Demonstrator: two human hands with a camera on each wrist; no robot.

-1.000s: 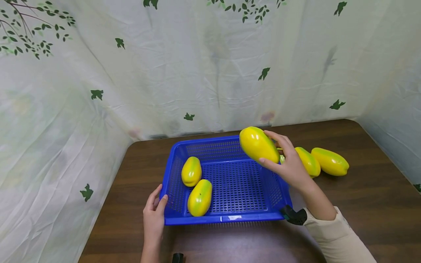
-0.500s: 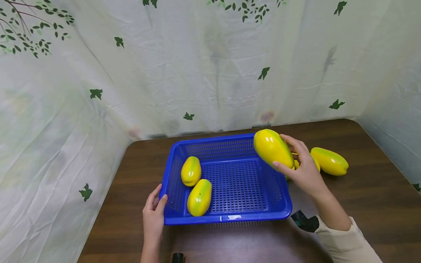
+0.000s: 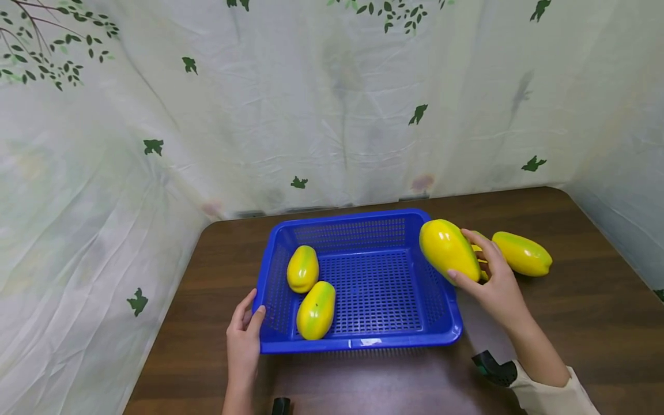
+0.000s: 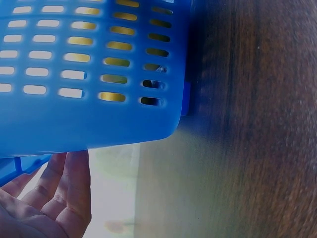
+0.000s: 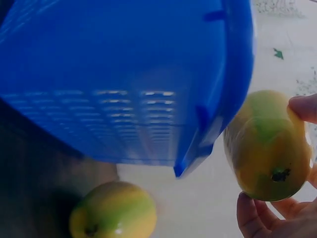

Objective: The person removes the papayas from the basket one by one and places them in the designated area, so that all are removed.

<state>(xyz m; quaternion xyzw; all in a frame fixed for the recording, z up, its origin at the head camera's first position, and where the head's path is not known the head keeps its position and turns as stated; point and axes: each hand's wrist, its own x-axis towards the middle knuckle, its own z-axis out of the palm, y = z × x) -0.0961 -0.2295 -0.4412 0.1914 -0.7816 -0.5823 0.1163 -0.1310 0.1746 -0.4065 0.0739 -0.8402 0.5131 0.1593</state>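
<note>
My right hand [image 3: 500, 288] grips a yellow-green papaya [image 3: 447, 249] between thumb and fingers, above the right rim of a blue plastic basket [image 3: 358, 344]. In the right wrist view that papaya [image 5: 267, 148] shows its dark stem end, close beside the basket's rim. My left hand [image 3: 244, 337] holds the basket's left rim, thumb on top; the left wrist view shows the fingers [image 4: 74, 193] under the rim. Inside the basket, at its left, lie two papayas, one farther back [image 3: 302, 269] and one nearer [image 3: 316, 311].
Right of the basket another papaya [image 3: 521, 253] lies on the brown wooden table [image 3: 586, 334]; at least one more is partly hidden behind my right hand. A printed white curtain [image 3: 353, 115] hangs behind the table. A small black object [image 3: 281, 406] shows at the front edge.
My right hand has moved to the right and a little nearer with its papaya, from over the basket's far right corner to its right rim. The left hand and basket stay put.
</note>
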